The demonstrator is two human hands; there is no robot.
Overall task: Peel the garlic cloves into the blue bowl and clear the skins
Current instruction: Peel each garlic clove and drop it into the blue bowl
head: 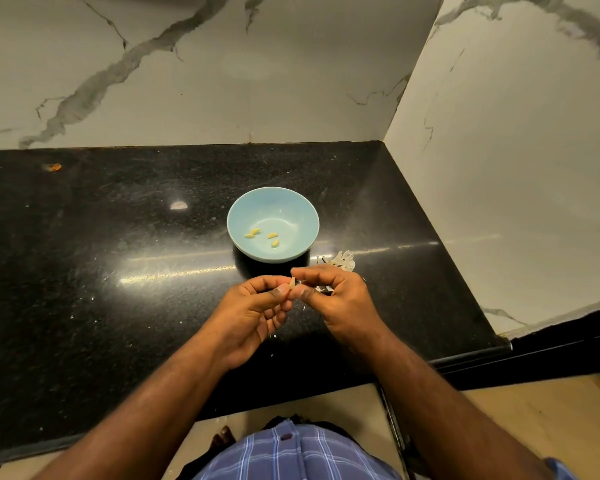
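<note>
A small pale garlic clove [292, 283] sits pinched between the fingertips of both hands, held just above the desk [84, 254] and a little nearer the person than the blue bowl [273, 224]. The left hand [253, 311] has its thumb and forefinger curled onto the clove from the left, with the other fingers folded loosely under it. The right hand [336, 299] meets it from the right, its forefinger and thumb bent over the top of the clove and its remaining fingers curled in toward the palm. Both hands are closed on the same clove, fingertips nearly touching each other.

The blue bowl stands upright on the dark speckled desk, just beyond the hands. Inside it lie three peeled yellowish cloves [273, 236], near the bottom and toward the near side, one apart to the left and two close together.

A loose heap of white papery skins [342, 260] lies on the desk just to the right of the bowl and just behind the right hand. More thin scraps [324, 289] show under the right hand's fingers, and tiny white flecks are scattered on the desk around and below the hands.

Marble-patterned walls [222, 81] rise behind and to the right of the desk. At the bottom edge a blue checked shirt [291, 455] is visible, with pale floor beside it.
</note>
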